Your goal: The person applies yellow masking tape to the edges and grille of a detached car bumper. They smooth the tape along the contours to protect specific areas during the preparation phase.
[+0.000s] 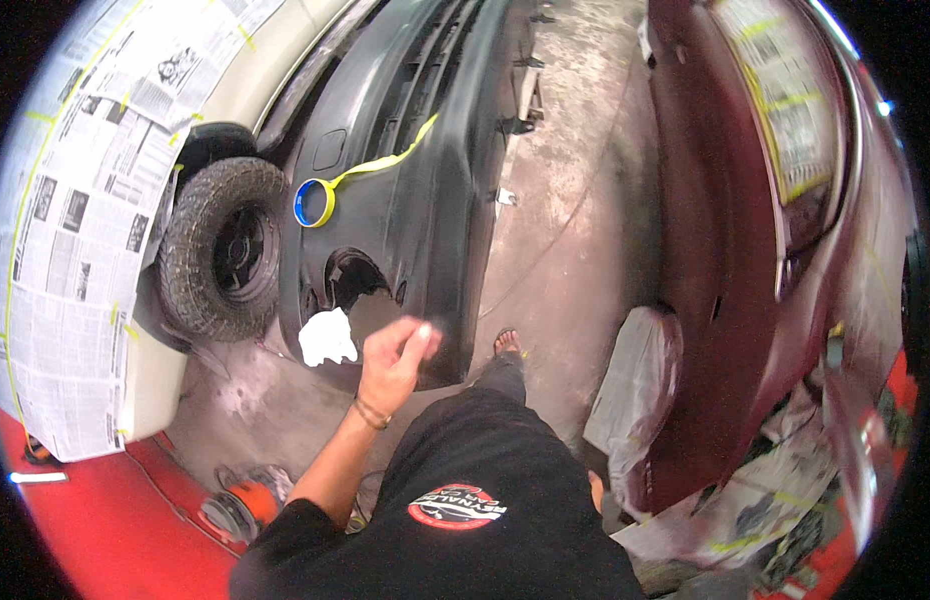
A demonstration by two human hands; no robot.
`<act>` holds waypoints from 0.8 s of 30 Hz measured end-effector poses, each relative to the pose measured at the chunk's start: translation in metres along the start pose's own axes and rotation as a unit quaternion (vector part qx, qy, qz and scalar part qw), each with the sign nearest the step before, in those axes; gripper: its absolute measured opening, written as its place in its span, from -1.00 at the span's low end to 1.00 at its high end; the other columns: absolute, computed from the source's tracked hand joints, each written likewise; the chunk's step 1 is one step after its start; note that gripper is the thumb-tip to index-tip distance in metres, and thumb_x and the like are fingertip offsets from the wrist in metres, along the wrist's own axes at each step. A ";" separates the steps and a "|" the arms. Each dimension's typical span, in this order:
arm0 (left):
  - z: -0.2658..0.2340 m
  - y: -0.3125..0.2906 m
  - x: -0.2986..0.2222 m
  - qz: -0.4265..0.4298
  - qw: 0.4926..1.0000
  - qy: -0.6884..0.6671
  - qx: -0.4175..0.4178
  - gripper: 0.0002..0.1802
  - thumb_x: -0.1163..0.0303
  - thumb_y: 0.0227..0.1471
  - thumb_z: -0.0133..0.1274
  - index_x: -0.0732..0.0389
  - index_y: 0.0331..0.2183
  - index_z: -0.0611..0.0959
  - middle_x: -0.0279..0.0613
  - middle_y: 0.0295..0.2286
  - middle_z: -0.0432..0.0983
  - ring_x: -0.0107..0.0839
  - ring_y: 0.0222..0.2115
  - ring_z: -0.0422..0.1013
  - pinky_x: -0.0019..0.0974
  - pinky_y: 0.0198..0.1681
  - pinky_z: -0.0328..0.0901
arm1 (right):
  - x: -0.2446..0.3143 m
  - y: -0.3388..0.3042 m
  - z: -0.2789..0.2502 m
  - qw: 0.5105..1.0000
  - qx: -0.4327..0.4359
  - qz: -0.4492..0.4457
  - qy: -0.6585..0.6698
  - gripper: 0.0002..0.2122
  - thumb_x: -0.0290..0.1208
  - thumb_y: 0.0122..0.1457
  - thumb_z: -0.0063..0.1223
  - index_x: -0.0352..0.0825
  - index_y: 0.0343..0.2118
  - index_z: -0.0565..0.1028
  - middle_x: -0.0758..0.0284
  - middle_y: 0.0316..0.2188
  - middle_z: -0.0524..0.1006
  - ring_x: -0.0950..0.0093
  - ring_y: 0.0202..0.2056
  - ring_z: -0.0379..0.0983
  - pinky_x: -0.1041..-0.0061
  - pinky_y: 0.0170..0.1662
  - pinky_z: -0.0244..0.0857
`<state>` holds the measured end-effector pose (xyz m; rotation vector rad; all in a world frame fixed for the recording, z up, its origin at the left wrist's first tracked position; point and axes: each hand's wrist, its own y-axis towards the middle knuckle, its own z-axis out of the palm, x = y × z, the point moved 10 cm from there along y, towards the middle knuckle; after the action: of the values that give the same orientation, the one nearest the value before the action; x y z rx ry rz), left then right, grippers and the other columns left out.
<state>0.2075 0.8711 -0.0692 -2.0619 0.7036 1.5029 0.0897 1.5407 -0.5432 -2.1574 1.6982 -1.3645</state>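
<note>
My left hand (393, 362), with a bracelet at the wrist, is raised over the near end of a black car bumper (385, 225). Its fingers are curled in and pressed toward the thumb; a small pale spot shows at the thumb tip, and I cannot make out whether it is held. Just left of the hand, a crumpled white sheet (327, 338) rests at the bumper's edge, below a round opening (353, 278). Farther up lies a roll of yellow masking tape (330, 205) with a blue core, its loose strip (390, 160) trailing across the bumper. My right hand does not show.
Left of the bumper is a knobby tyre (225, 250) beside a pale car panel covered with taped newspaper (80, 230). A dark red car body (710, 260) stands to the right, partly masked. An orange and black device (243, 508) sits at lower left. Concrete floor (560, 250) runs between.
</note>
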 end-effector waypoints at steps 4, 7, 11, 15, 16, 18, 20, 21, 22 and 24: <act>-0.006 0.063 -0.093 0.214 0.940 0.158 -0.215 -0.85 0.45 0.35 0.20 0.30 -0.11 0.76 -0.05 -0.16 0.70 -0.10 -0.09 0.61 -0.11 0.05 0.46 | 0.281 0.083 -0.149 0.999 0.028 -0.027 0.010 -0.58 -0.05 0.48 0.21 -0.38 0.02 0.71 0.13 -0.22 0.73 0.27 -0.19 0.63 0.31 0.00 0.45; -0.011 0.092 -0.092 0.172 0.908 0.238 -0.298 -0.56 0.35 0.25 0.28 0.23 0.13 0.70 0.04 0.17 0.56 0.07 0.24 0.43 0.10 0.35 0.27 | 0.396 0.134 -0.185 0.993 0.055 -0.081 -0.068 -0.61 -0.08 0.49 0.20 -0.34 0.09 0.69 0.15 -0.18 0.77 0.31 -0.15 0.68 0.33 0.05 0.48; 0.002 0.122 -0.075 0.074 0.894 0.265 -0.353 -0.29 0.10 0.32 0.24 0.28 0.33 0.53 0.11 0.28 0.48 0.14 0.30 0.37 0.16 0.38 0.22 | 0.522 0.197 -0.194 0.976 0.128 -0.115 -0.135 -0.62 -0.12 0.48 0.17 -0.29 0.14 0.68 0.11 -0.15 0.79 0.25 -0.09 0.74 0.27 0.06 0.53; 0.005 0.138 -0.089 0.041 0.869 0.278 -0.408 -0.38 0.07 0.37 0.18 0.30 0.26 0.60 0.08 0.16 0.53 0.11 0.18 0.43 0.16 0.29 0.26 | 0.650 0.259 -0.179 0.909 0.229 -0.271 -0.218 -0.68 -0.20 0.48 0.17 -0.34 0.06 0.71 0.02 -0.21 0.76 0.19 -0.17 0.75 0.22 -0.02 0.55; 0.002 0.140 -0.089 0.029 0.864 0.282 -0.416 -0.41 0.07 0.38 0.17 0.29 0.23 0.62 0.06 0.13 0.54 0.11 0.15 0.44 0.16 0.27 0.27 | 0.685 0.271 -0.170 0.889 0.262 -0.307 -0.217 -0.71 -0.25 0.47 0.19 -0.36 0.03 0.72 -0.03 -0.23 0.74 0.20 -0.20 0.75 0.21 -0.05 0.55; -0.004 0.142 -0.090 -0.026 0.847 0.288 -0.447 -0.46 0.07 0.40 0.15 0.28 0.18 0.67 0.03 0.08 0.55 0.08 0.09 0.45 0.15 0.23 0.29 | 0.753 0.291 -0.159 0.853 0.364 -0.320 -0.193 -0.73 -0.32 0.51 0.19 -0.41 0.06 0.70 0.17 -0.25 0.74 0.40 -0.23 0.68 0.34 -0.09 0.54; -0.006 0.159 -0.095 -0.059 0.829 0.283 -0.479 -0.50 0.03 0.43 0.12 0.25 0.12 0.72 0.01 0.04 0.55 0.07 0.05 0.47 0.14 0.17 0.33 | 0.844 0.296 -0.160 0.808 0.414 -0.381 -0.173 -0.73 -0.33 0.55 0.18 -0.44 0.07 0.70 0.33 -0.25 0.73 0.56 -0.23 0.62 0.44 -0.11 0.52; -0.005 0.161 -0.097 -0.086 0.815 0.284 -0.499 -0.49 0.02 0.43 0.12 0.24 0.12 0.72 0.01 0.04 0.55 0.07 0.05 0.47 0.14 0.16 0.34 | 0.891 0.285 -0.163 0.779 0.439 -0.418 -0.161 -0.74 -0.33 0.55 0.18 -0.43 0.06 0.71 0.34 -0.26 0.73 0.57 -0.24 0.61 0.45 -0.12 0.52; -0.005 0.162 -0.100 -0.114 0.798 0.287 -0.517 -0.49 0.01 0.43 0.12 0.24 0.11 0.72 0.01 0.04 0.55 0.08 0.05 0.47 0.14 0.14 0.35 | 0.937 0.272 -0.161 0.740 0.473 -0.453 -0.151 -0.74 -0.33 0.54 0.18 -0.42 0.04 0.72 0.34 -0.29 0.72 0.59 -0.26 0.60 0.45 -0.15 0.52; -0.004 0.162 -0.104 -0.163 0.766 0.289 -0.551 -0.46 -0.04 0.43 0.13 0.22 0.12 0.73 0.03 0.04 0.55 0.10 0.05 0.48 0.13 0.11 0.39 | 1.015 0.249 -0.161 0.688 0.497 -0.499 -0.174 -0.76 -0.31 0.53 0.18 -0.41 -0.04 0.73 0.27 -0.31 0.72 0.48 -0.27 0.64 0.39 -0.14 0.52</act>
<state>0.0759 0.7599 0.0175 -3.3429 -0.5783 1.1183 -0.2115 0.6916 0.0096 -2.2302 -0.5390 -1.2992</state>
